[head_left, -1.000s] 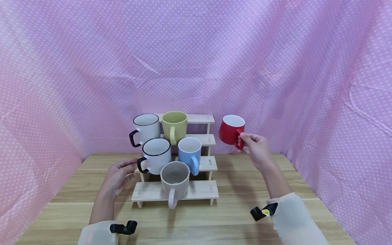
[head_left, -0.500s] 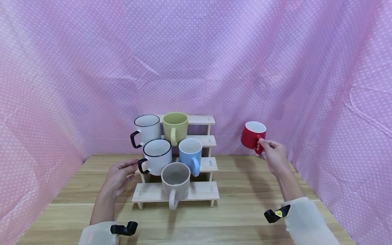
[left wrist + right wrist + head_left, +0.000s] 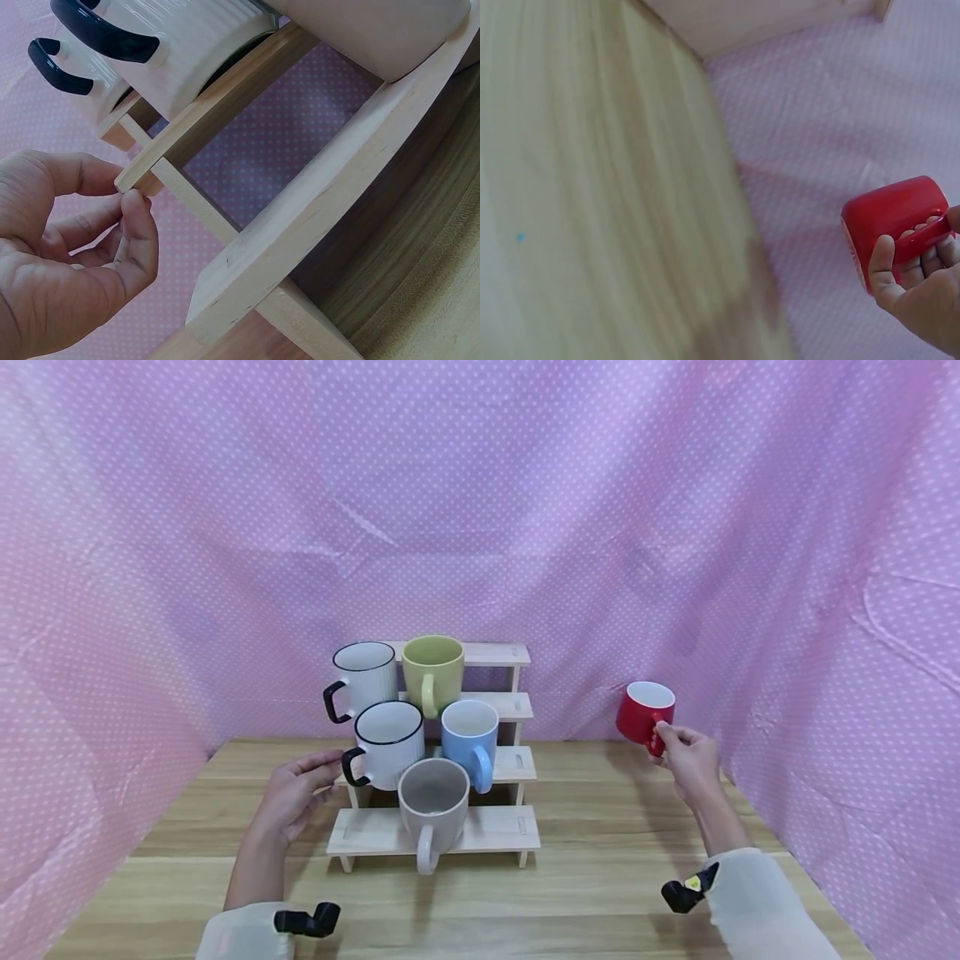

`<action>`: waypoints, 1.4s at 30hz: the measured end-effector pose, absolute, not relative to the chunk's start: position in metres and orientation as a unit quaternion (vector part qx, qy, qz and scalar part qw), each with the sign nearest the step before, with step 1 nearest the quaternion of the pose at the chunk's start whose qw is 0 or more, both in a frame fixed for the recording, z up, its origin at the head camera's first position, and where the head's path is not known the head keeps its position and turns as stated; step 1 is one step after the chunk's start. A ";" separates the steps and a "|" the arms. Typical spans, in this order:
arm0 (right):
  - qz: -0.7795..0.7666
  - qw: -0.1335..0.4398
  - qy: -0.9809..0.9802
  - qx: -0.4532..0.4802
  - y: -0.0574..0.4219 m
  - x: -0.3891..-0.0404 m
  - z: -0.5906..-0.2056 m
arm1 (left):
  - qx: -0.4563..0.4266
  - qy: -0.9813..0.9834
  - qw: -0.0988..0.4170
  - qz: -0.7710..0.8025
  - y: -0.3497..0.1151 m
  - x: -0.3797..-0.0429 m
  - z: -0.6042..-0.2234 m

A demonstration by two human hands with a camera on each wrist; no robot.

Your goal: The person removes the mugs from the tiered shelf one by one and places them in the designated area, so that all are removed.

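My right hand (image 3: 692, 767) grips a red mug (image 3: 636, 718) with a white inside by its handle. It hangs in the air over the right back of the table. The right wrist view shows fingers through the handle of this red mug (image 3: 881, 217). With thumb and forefinger, my left hand (image 3: 75, 247) pinches the left end of a board of the wooden step rack (image 3: 262, 225). On that board stands a white mug (image 3: 392, 762) with black rim and handle, beside a light blue mug (image 3: 467, 735).
Higher on the rack stand another black-rimmed white mug (image 3: 369, 685) and a yellow-green mug (image 3: 435, 672). A grey-beige mug (image 3: 433, 797) sits on the lowest step, handle toward me. The wooden table (image 3: 600, 877) ends at a pink dotted cloth (image 3: 570, 527) behind and at the sides.
My right hand has carried the red mug to the right, away from the rack, and then somewhat lower. My left hand keeps its place at the rack.
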State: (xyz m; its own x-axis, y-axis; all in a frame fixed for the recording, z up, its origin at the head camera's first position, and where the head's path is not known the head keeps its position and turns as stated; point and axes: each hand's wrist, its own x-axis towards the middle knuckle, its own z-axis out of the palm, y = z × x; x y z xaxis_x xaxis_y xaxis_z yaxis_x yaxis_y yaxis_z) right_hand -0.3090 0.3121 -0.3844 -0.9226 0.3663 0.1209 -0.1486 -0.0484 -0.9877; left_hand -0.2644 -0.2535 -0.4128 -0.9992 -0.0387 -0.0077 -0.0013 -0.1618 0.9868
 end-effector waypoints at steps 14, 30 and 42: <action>0.643 0.197 -0.733 -0.105 0.340 -0.322 -0.432 | 0.015 -0.653 0.012 -0.757 -0.252 -0.264 -0.414; 0.676 0.169 -0.699 -0.160 0.349 -0.322 -0.451 | 0.015 -0.658 0.013 -0.753 -0.252 -0.263 -0.414; 0.725 0.164 -0.650 -0.156 0.352 -0.327 -0.456 | 0.021 -0.660 0.017 -0.750 -0.251 -0.262 -0.412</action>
